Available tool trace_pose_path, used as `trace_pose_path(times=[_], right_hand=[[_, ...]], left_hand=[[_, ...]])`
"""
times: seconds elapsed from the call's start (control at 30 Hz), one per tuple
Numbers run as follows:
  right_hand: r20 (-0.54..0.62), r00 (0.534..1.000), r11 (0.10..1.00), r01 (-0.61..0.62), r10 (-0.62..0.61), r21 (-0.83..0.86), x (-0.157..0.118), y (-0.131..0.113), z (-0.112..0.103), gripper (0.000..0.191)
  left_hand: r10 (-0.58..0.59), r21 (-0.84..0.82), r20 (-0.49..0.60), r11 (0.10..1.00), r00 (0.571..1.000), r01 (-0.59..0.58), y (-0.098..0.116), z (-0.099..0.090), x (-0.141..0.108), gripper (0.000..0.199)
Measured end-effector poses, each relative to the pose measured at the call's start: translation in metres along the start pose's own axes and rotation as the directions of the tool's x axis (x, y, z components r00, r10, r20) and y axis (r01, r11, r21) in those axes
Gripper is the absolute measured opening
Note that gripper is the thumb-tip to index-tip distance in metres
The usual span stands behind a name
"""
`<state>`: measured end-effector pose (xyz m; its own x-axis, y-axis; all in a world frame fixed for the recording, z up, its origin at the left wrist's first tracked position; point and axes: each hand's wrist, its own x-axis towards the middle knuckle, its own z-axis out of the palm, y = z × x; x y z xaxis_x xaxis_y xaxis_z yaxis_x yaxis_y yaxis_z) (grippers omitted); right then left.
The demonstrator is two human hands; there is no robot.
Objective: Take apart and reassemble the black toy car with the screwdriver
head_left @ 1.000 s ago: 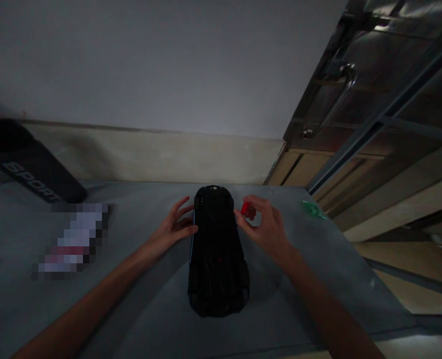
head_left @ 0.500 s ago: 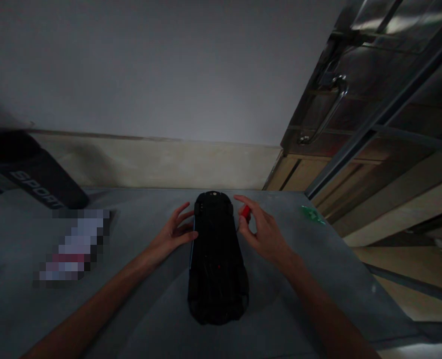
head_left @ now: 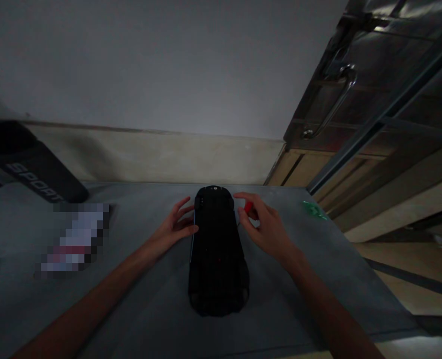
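A black toy car (head_left: 217,244) lies upside down on the grey table, its underside facing up and its length pointing away from me. At its left edge is my left hand (head_left: 174,227), fingers spread and slightly curved, with the thumb tip against the car's side. My right hand (head_left: 268,227) is to the right of the car's far half. Its fingers are closed around a small red-handled screwdriver (head_left: 248,206), mostly hidden by the hand. The index finger reaches out close to the far right wheel.
A dark bottle marked SPORT (head_left: 41,167) stands at the back left, beside a blurred-out flat item (head_left: 75,239). Some crumpled green plastic (head_left: 314,210) lies near the right edge of the grey table (head_left: 138,309). A wall borders the back; a metal door with a handle (head_left: 335,104) is at right.
The whole view has shifted slightly. My right hand has turned a little and the red handle shows less between its fingers. My left hand and the toy car keep their places.
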<state>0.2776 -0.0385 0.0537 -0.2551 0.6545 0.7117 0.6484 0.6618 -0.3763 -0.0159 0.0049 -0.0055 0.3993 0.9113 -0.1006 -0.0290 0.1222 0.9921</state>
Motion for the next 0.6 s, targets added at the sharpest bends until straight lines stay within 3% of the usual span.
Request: trace_pose_path(times=[0.17, 0.37, 0.6], right_hand=[[0.05, 0.999, 1.0, 0.005, -0.004, -0.016, 0.0011, -0.0013, -0.0037, 0.037], [-0.022, 1.0, 0.998, 0.001, -0.002, -0.058, 0.0011, 0.0007, 0.0008, 0.022], [0.048, 0.998, 0.999, 0.029, -0.03, 0.017, 0.0019, -0.0038, -0.0034, 0.041]], left_hand=[[0.013, 0.01, -0.004, 1.0, 1.0, -0.013, 0.0022, 0.0004, -0.0013, 0.11], [-0.004, 0.001, -0.023, 1.0, 1.0, 0.004, 0.0013, 0.0008, -0.0008, 0.113], [-0.003, -0.005, -0.027, 1.0, 1.0, 0.003, 0.0011, 0.0011, -0.0008, 0.11]])
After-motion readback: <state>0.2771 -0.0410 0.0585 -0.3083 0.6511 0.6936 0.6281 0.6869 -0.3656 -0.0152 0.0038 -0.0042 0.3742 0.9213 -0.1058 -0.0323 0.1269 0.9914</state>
